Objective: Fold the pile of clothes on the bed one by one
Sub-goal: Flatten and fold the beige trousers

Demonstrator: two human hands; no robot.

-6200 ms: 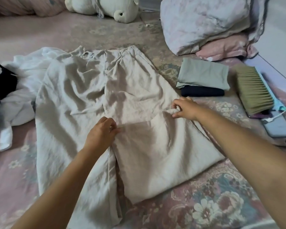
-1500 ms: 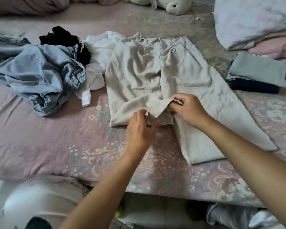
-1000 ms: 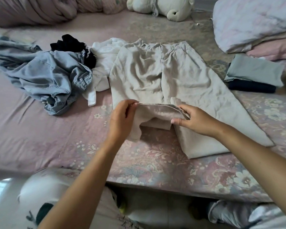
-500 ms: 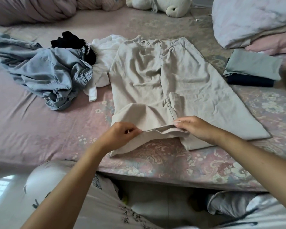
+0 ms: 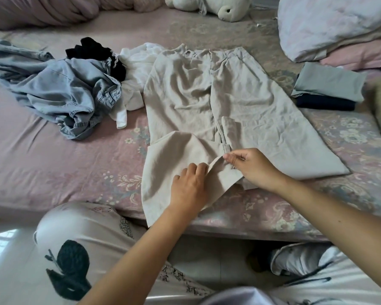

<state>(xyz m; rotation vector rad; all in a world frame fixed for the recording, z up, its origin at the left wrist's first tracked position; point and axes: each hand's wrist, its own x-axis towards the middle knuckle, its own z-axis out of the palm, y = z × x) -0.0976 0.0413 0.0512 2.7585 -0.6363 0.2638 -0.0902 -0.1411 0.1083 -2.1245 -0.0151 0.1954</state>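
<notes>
Head view: I'm seeing my right hand (image 5: 254, 167) pinching the beige trousers (image 5: 218, 106) hem, left hand (image 5: 190, 188) gripping the fold, mid-bed. Two folded pieces (image 5: 328, 86) are sitting right; the denim pile (image 5: 59, 93) is waiting.

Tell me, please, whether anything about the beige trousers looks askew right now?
Yes: the beige trousers lie unevenly. One leg's hem end hangs over the bed edge, crumpled where the left hand and right hand hold it.
</notes>
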